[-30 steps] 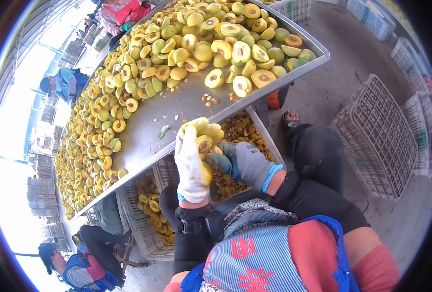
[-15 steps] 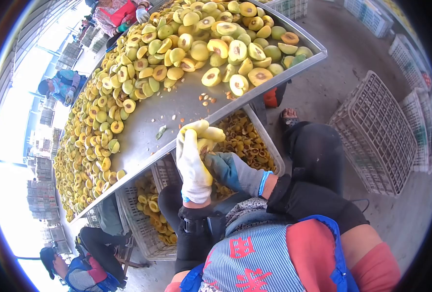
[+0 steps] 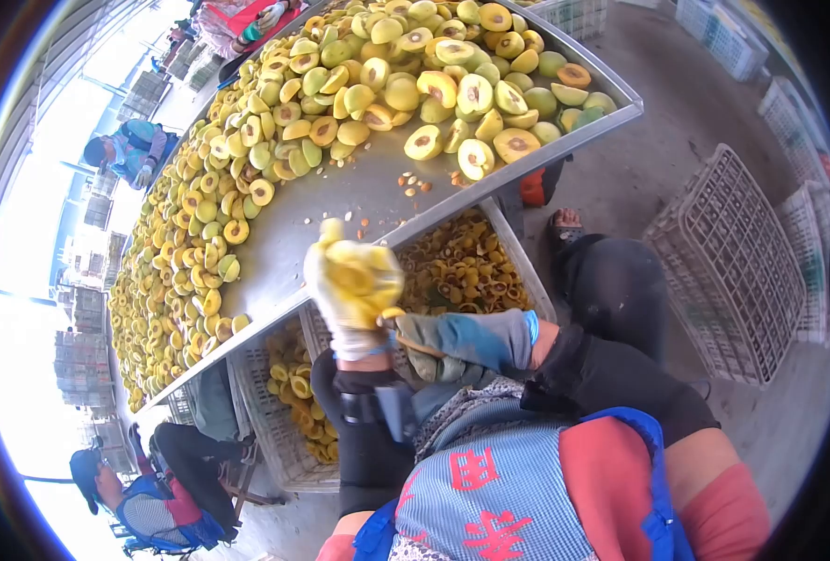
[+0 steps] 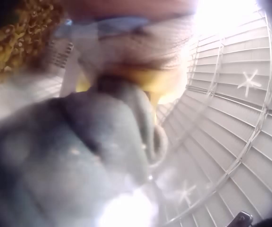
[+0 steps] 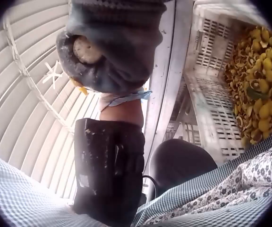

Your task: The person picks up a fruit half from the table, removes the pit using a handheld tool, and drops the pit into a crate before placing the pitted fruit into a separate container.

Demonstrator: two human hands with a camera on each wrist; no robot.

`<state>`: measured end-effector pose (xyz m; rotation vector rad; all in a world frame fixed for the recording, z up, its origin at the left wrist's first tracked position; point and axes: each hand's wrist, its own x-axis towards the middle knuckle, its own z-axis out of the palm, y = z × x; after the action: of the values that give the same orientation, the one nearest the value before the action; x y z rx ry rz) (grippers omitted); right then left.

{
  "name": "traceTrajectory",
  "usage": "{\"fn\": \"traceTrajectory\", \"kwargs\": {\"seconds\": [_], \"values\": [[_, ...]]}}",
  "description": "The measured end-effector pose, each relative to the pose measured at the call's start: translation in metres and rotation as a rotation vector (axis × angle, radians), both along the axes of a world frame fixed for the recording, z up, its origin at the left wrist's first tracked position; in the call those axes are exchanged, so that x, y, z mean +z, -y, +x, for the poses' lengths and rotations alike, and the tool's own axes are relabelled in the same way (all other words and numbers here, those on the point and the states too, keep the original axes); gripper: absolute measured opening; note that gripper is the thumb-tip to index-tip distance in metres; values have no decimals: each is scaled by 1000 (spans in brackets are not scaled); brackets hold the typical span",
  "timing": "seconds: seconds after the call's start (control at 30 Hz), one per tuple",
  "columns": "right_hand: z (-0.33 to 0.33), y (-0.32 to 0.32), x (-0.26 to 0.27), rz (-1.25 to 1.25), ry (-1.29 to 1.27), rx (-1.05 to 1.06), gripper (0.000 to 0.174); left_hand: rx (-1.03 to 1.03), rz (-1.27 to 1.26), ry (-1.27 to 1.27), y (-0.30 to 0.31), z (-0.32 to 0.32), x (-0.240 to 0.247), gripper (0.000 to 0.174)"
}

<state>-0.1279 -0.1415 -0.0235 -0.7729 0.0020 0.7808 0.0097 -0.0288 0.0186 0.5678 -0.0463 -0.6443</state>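
Note:
My left hand (image 3: pixel 351 280), in a white glove with yellow fingers, is blurred beside the metal table's front edge. Yellow fills its palm; I cannot tell whether that is a peach half or the glove. Just right of that wrist, my right hand (image 3: pixel 476 341), in a blue-grey glove, is curled round a tool. The tool's pale round end (image 5: pixel 86 49) sticks out of the fist in the right wrist view; the rest is hidden. Yellow-green peach halves (image 3: pixel 476 93) heap on the metal table (image 3: pixel 289 210). The left wrist view shows a grey glove (image 4: pixel 93 127) close up, blurred.
Small kernels lie near the table's edge. Beneath it stand a basket of yellow scraps (image 3: pixel 457 266) and a plastic crate (image 3: pixel 270 439) holding more fruit pieces. A tipped crate (image 3: pixel 728 266) stands at right. Other people (image 3: pixel 139 150) sit round the table.
Both hands were together over the basket at a peach half. Now the left has turned and shifted left, and the right has dropped lower, beside the left wrist.

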Motion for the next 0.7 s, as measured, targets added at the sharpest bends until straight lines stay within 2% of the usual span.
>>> {"fn": "traceTrajectory", "kwargs": {"seconds": [0.03, 0.07, 0.1, 0.13, 0.2, 0.23, 0.27, 0.3, 0.33, 0.37, 0.4, 0.43, 0.47, 0.53, 0.63, 0.67, 0.7], "values": [[-5, -8, 3, -256, 37, -130, 66, 103, -57, 0, -20, 8, 1, 13], [-6, -4, 9, -365, 16, -139, 65, 229, 3, 93, -36, 14, 13, 13], [-8, -1, 12, -471, -9, -145, 64, 458, 189, 48, -46, 9, 37, 20], [-9, 4, 11, -461, 40, -119, 61, 525, 432, 173, -76, 16, 41, 29], [-4, 1, 15, -496, -11, -124, 58, 661, 1079, 540, -133, 39, 37, 38], [-4, 0, 16, -515, -35, -132, 57, 762, 1365, 571, -152, 50, 29, 40], [-4, -8, 13, -476, 62, -279, 54, 807, 1456, 669, -151, 53, 35, 39], [-4, -7, 10, -481, 131, -329, 50, 852, 1545, 767, -148, 56, 37, 38], [-5, -6, 8, -487, 198, -375, 45, 816, 1514, 835, -137, 64, 34, 35], [-3, -10, 4, -473, 194, -468, 44, 725, 1441, 1018, -105, 59, 42, 36], [-1, -13, 0, -459, 195, -560, 43, 582, 1269, 1066, -76, 61, 39, 36], [0, -10, 0, -458, 166, -631, 44, 474, 1374, 1161, -39, 60, 47, 36], [2, -6, 0, -456, 136, -702, 44, 345, 1229, 1052, 0, 53, 47, 37], [3, 1, -1, -436, 75, -835, 44, 239, 1294, 1299, 58, 88, 15, 43], [4, 11, -1, -379, -16, -1016, 42, 80, 1535, 1326, 129, 114, -30, 68], [2, 17, 10, -347, -98, -997, 41, 57, 1576, 1389, 142, 115, -50, 68], [4, 17, 4, -390, -4, -1083, 40, 34, 1618, 1454, 152, 110, -55, 69]]}}
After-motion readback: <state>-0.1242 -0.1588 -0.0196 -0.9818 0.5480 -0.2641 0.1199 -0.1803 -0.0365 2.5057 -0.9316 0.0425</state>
